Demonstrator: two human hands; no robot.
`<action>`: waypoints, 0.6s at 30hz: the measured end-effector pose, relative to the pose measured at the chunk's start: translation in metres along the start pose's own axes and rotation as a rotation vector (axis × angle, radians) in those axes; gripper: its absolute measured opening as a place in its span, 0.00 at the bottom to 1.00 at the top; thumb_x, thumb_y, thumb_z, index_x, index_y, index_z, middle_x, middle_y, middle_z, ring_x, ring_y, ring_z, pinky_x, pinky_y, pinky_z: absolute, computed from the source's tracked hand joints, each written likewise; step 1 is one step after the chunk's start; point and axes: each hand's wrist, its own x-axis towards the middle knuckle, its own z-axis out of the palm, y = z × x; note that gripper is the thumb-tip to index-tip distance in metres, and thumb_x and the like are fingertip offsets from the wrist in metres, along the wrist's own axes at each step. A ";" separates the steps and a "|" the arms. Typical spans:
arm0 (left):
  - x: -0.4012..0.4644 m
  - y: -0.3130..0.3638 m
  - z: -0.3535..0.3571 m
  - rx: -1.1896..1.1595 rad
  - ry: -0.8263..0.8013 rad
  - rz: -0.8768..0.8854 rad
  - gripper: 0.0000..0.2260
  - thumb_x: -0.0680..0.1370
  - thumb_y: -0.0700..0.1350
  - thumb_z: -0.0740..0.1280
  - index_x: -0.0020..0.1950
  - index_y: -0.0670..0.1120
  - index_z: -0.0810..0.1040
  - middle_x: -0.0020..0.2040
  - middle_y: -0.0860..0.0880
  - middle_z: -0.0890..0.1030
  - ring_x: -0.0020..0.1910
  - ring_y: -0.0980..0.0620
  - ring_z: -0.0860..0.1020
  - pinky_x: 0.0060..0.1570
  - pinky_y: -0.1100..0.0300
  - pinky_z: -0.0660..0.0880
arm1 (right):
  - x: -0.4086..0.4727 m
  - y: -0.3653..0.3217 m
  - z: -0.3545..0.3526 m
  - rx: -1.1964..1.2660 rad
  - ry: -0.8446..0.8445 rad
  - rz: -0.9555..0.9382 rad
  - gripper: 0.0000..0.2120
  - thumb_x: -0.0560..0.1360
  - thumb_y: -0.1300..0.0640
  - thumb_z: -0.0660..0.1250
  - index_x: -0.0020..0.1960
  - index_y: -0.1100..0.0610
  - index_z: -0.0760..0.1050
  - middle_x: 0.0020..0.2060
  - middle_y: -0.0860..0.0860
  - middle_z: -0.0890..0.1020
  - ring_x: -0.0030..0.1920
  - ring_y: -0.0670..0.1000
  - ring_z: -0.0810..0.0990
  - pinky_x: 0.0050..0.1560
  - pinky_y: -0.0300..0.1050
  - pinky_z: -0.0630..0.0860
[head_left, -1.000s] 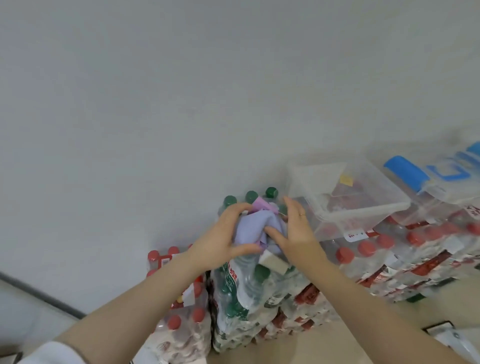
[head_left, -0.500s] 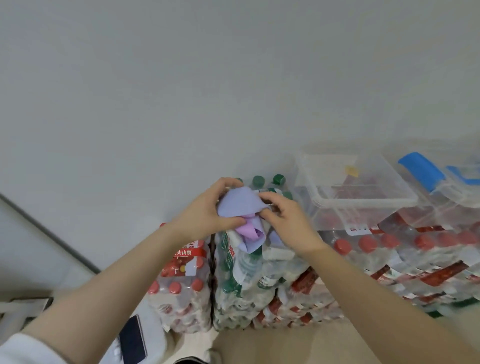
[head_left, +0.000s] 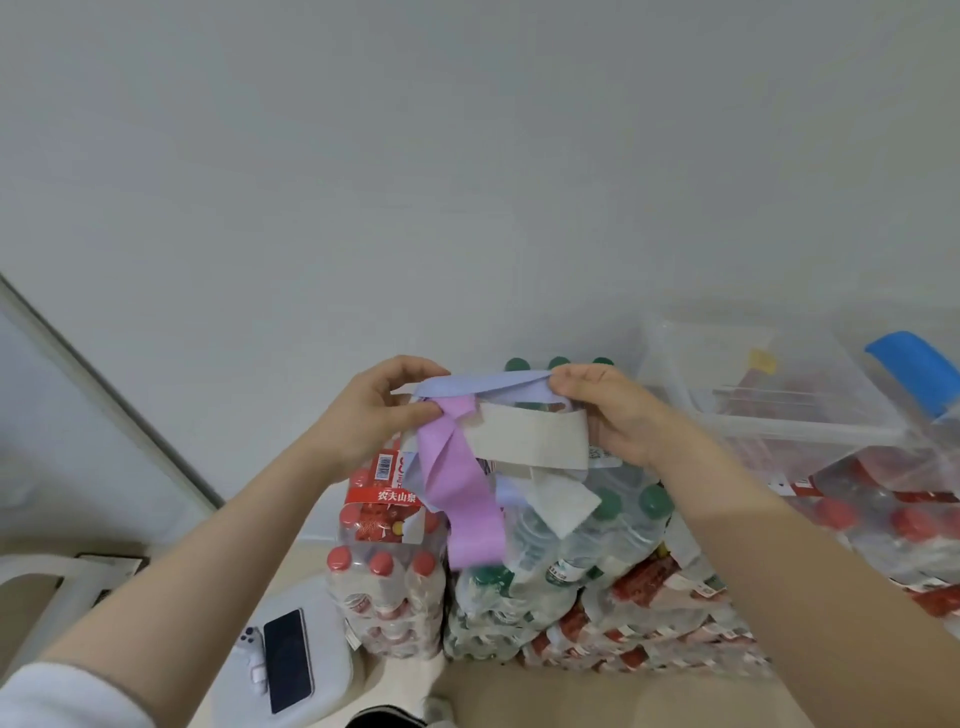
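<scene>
Down at the far left of your view, a dark smartphone (head_left: 288, 660) lies face up on a white rounded surface (head_left: 332, 613). Its edges are cut off, so you cannot tell what it is. Just beside it stands a shrink-wrapped pack of red-capped water bottles (head_left: 384, 571), clear film pulled tight over them and a red label on top.

Above that pack your left hand (head_left: 374, 415) pinches, thumb against fingers, the gathered ends of three flat bands. A pale blue band (head_left: 483, 384) runs across the top. A purple band (head_left: 462, 499) droops in a soft twisted loop. An off-white band (head_left: 524, 441) stretches level between both hands, with a loose tail hanging below. Your right hand (head_left: 618, 415) grips the other ends, fingers curled over the blue edge; the hand hides how it holds the off-white one.

Under the bands sits a pack of green-capped bottles (head_left: 597, 530), its film crumpled and shiny. At the right, a clear plastic storage bin (head_left: 779, 430) rests on further red-capped packs (head_left: 883, 519). Its contents are blurred: only a yellow scrap (head_left: 761, 360) and reddish shapes show through. A blue clip (head_left: 917, 369) is cut off by the frame's edge.
</scene>
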 end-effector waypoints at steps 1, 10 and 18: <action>-0.001 0.001 -0.002 -0.009 0.023 -0.007 0.12 0.74 0.30 0.65 0.49 0.47 0.77 0.44 0.55 0.82 0.38 0.59 0.80 0.40 0.67 0.76 | 0.004 0.001 0.004 0.085 0.026 0.009 0.10 0.77 0.62 0.59 0.40 0.60 0.76 0.29 0.49 0.80 0.30 0.45 0.78 0.35 0.39 0.75; 0.000 0.019 -0.001 0.025 0.092 -0.013 0.05 0.74 0.37 0.68 0.46 0.46 0.79 0.32 0.54 0.82 0.31 0.59 0.79 0.31 0.69 0.73 | 0.029 0.007 0.043 -0.358 0.456 -0.055 0.09 0.78 0.55 0.61 0.53 0.58 0.76 0.43 0.48 0.76 0.44 0.47 0.73 0.45 0.39 0.69; 0.010 0.015 -0.002 0.277 0.253 0.030 0.09 0.70 0.41 0.72 0.48 0.45 0.77 0.44 0.48 0.82 0.38 0.49 0.78 0.39 0.55 0.75 | 0.014 -0.001 0.088 -0.447 0.215 -0.282 0.11 0.74 0.49 0.66 0.55 0.51 0.74 0.50 0.46 0.79 0.48 0.46 0.80 0.52 0.44 0.77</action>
